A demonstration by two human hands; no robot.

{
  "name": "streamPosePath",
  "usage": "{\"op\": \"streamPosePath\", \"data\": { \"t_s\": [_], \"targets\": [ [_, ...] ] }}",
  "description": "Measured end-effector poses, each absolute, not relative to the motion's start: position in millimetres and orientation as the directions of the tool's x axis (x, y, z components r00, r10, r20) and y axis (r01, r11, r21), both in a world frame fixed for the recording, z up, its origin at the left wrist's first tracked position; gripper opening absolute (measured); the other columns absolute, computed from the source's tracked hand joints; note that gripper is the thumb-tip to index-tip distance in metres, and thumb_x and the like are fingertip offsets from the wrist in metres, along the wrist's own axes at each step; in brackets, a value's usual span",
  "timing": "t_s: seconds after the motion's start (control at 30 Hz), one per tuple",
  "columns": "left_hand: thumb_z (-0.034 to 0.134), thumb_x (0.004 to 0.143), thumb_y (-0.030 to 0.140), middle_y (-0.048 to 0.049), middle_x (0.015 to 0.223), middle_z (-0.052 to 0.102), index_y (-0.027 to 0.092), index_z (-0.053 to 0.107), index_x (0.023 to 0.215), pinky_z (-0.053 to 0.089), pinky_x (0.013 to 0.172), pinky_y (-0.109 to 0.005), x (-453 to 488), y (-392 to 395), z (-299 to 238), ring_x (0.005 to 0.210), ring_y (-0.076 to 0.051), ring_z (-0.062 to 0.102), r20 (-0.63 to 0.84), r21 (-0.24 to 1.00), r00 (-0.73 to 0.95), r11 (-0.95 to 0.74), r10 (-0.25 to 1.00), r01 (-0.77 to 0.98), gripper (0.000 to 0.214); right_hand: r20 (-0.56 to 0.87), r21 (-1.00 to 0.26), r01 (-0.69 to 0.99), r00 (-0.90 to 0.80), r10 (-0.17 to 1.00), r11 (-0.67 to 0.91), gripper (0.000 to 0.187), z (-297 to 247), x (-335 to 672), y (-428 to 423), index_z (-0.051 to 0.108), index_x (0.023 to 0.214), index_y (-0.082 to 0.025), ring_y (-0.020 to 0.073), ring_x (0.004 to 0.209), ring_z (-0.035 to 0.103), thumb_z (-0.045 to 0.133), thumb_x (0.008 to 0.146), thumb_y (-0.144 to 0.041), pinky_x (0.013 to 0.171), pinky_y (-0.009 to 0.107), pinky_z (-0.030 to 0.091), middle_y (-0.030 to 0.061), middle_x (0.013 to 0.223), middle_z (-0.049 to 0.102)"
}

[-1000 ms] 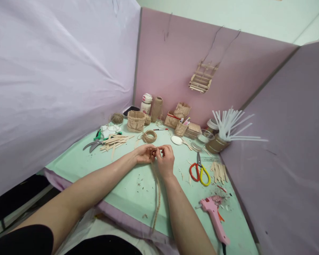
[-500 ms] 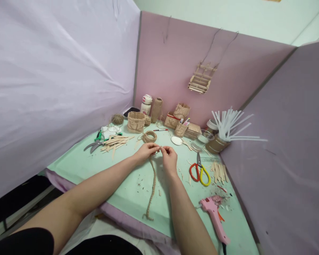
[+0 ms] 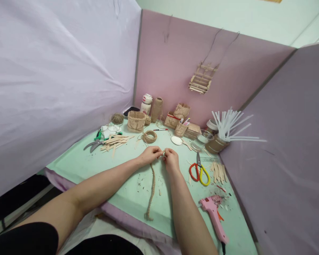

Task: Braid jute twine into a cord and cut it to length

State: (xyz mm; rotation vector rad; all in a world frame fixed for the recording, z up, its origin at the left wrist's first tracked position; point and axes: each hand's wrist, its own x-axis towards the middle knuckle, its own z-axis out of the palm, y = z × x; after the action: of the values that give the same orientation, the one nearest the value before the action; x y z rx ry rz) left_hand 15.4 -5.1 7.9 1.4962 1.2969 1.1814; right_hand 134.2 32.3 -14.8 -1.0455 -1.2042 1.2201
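Observation:
My left hand [image 3: 149, 155] and my right hand [image 3: 171, 158] meet over the green table [image 3: 77, 163], fingers pinched together on the upper end of a braided jute cord [image 3: 151, 187]. The cord runs from my fingertips toward me and ends in a small knot near the table's front edge. A coil of jute twine [image 3: 149, 136] lies just beyond my left hand.
Red and yellow scissors [image 3: 200, 172] and loose wooden sticks [image 3: 219, 172] lie right of my right hand. A pink glue gun [image 3: 214, 216] rests at the front right. Pliers and more sticks [image 3: 115, 141] sit at left. Small baskets, jars and a cup of white straws [image 3: 223, 136] line the back.
The cord has been drawn farther onto the table, its lower end no longer hanging over the front edge. My right hand has shifted slightly right; both hands stay pinched on the cord's top.

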Motion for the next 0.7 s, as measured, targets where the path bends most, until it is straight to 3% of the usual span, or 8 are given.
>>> {"op": "streamPosePath", "data": {
  "t_s": [0.07, 0.13, 0.3, 0.43, 0.5, 0.7],
  "targets": [
    [0.058, 0.07, 0.041, 0.0021, 0.054, 0.051, 0.014, 0.06, 0.064, 0.029, 0.052, -0.022, 15, -7, 10, 0.052, -0.01, 0.041, 0.131, 0.972, 0.003, -0.129, 0.991, 0.197, 0.027, -0.025, -0.982, -0.185, -0.078, 0.997, -0.039, 0.021, -8, 137, 31, 0.052, 0.064, -0.018, 0.0101, 0.048, 0.041, 0.059, 0.062, -0.038, 0.046, 0.024, 0.033, -0.0037, 0.053, 0.045],
    [0.058, 0.071, 0.041, 0.0029, 0.053, 0.05, 0.014, 0.062, 0.068, 0.029, 0.052, -0.022, 13, -9, 12, 0.052, -0.01, 0.041, 0.13, 0.975, -0.013, -0.126, 0.991, 0.181, 0.028, -0.051, -0.978, -0.198, -0.095, 0.994, -0.069, 0.022, -1, 139, 27, 0.055, 0.065, -0.018, 0.0102, 0.052, 0.043, 0.063, 0.061, -0.037, 0.048, 0.023, 0.035, -0.0028, 0.057, 0.048],
    [0.06, 0.068, 0.034, 0.0023, 0.055, 0.051, 0.014, 0.062, 0.063, 0.03, 0.053, -0.022, 9, -7, 14, 0.054, -0.009, 0.042, 0.137, 0.987, -0.111, -0.127, 0.984, 0.094, 0.021, 0.05, -0.986, -0.165, -0.168, 0.985, 0.022, 0.022, 7, 135, 17, 0.057, 0.07, -0.017, 0.0103, 0.061, 0.047, 0.063, 0.065, -0.038, 0.054, 0.022, 0.037, -0.0015, 0.068, 0.054],
    [0.06, 0.067, 0.032, 0.0048, 0.048, 0.042, 0.015, 0.052, 0.057, 0.019, 0.044, -0.022, 9, -3, 10, 0.042, -0.006, 0.03, -0.09, 0.973, -0.093, 0.068, 0.992, -0.222, 0.021, 0.162, -0.982, -0.131, -0.202, 0.966, 0.137, 0.023, 6, 130, 13, 0.058, 0.073, -0.017, 0.0103, 0.06, 0.046, 0.063, 0.067, -0.039, 0.054, 0.022, 0.036, -0.0017, 0.068, 0.055],
    [0.061, 0.066, 0.034, 0.0042, 0.05, 0.044, 0.015, 0.052, 0.059, 0.017, 0.044, -0.022, 9, -2, 8, 0.041, -0.005, 0.029, -0.119, 0.955, -0.053, 0.099, 0.992, -0.278, 0.022, 0.164, -0.982, -0.128, -0.18, 0.97, 0.142, 0.024, 5, 128, 13, 0.058, 0.073, -0.017, 0.0102, 0.059, 0.046, 0.062, 0.067, -0.04, 0.054, 0.022, 0.036, -0.0017, 0.067, 0.055],
    [0.061, 0.07, 0.043, 0.0018, 0.057, 0.053, 0.013, 0.059, 0.067, 0.031, 0.054, -0.022, 9, -5, 7, 0.053, -0.008, 0.042, 0.162, 0.987, -0.085, -0.162, 0.983, 0.014, 0.03, 0.092, -0.99, -0.122, -0.131, 0.987, 0.076, 0.029, 6, 132, 14, 0.06, 0.073, -0.016, 0.0103, 0.059, 0.045, 0.062, 0.067, -0.043, 0.052, 0.023, 0.035, -0.0003, 0.068, 0.056]
  ]
}}
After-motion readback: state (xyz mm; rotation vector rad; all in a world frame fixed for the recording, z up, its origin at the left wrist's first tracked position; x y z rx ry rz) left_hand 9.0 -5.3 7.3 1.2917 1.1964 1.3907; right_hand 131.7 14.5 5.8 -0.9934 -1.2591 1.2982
